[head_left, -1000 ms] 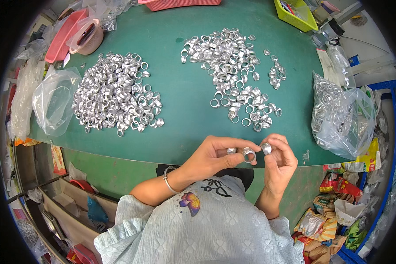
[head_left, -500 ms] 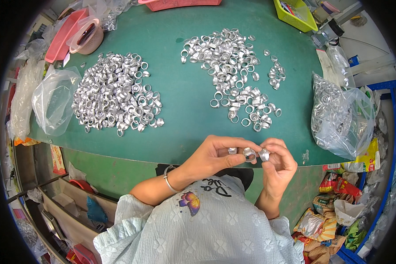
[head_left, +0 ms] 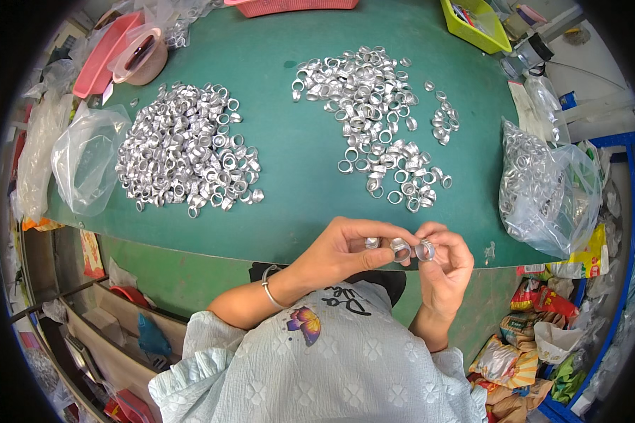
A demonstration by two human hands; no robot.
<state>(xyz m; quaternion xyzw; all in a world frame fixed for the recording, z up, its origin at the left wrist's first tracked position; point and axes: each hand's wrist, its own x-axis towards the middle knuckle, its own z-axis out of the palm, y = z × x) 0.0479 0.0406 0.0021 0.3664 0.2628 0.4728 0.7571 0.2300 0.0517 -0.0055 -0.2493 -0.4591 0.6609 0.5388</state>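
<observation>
At the table's near edge my left hand (head_left: 353,248) is closed, a silver metal ring (head_left: 400,249) pinched at its fingertips. Another ring (head_left: 372,242) shows between its fingers closer to the palm. Beside it, my right hand (head_left: 444,261) grips a third ring (head_left: 425,249) between thumb and fingers, its round opening turned partly upward. The two hands are close together. Beyond them on the green table (head_left: 275,176) lie a dense heap of silver rings (head_left: 187,151) at the left and a looser spread of rings (head_left: 374,99) at the right.
A few rings (head_left: 444,121) lie apart at the right. A plastic bag of rings (head_left: 533,176) sits at the right edge, a clear bag (head_left: 88,158) at the left. Pink baskets (head_left: 109,53) and a yellow-green basket (head_left: 476,28) stand at the back. Packets (head_left: 508,359) fill shelving at the lower right.
The ring in my right hand has turned, so its opening now shows more. The ring at my left fingertips has tilted slightly. Both heaps are the same.
</observation>
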